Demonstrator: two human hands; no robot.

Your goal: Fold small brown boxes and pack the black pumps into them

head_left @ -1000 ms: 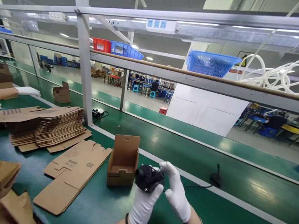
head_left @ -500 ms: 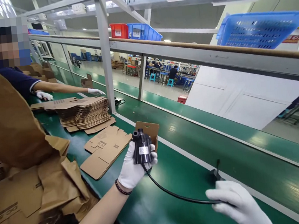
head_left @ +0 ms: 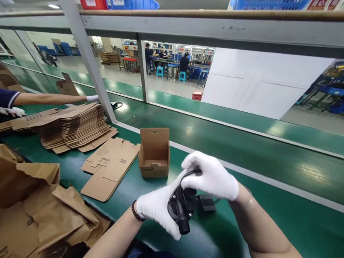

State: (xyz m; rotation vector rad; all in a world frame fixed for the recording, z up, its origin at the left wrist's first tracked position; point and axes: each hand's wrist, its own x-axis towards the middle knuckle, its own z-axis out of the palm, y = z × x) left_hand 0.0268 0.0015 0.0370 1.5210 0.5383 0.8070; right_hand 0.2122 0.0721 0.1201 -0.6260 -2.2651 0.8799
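My gloved left hand [head_left: 160, 211] is wrapped round a small black pump [head_left: 182, 209], whose outlet stub points toward me. Just above the pump, my gloved right hand [head_left: 210, 176] pinches the pump's black cable [head_left: 191, 172], bent close against the body. A black block-shaped part [head_left: 207, 202] lies on the green surface beside the pump; whether it joins the cable is hidden. Beyond my hands stands an open cardboard box [head_left: 155, 165], its lid flap upright and its inside showing no contents.
Flat carton blanks [head_left: 110, 165] lie left of the box, with a tall stack of folded cartons [head_left: 74, 124] behind. A co-worker's arm [head_left: 53, 98] reaches toward a metal post [head_left: 88, 60]. Brown paper [head_left: 67, 212] fills the near left. A rail [head_left: 210, 18] carries bins above the green belt [head_left: 237, 143].
The pump has come down and nearer to me, turned so its outlet faces me. My right hand has moved left along the cable to the pump. The open box is now uncovered.
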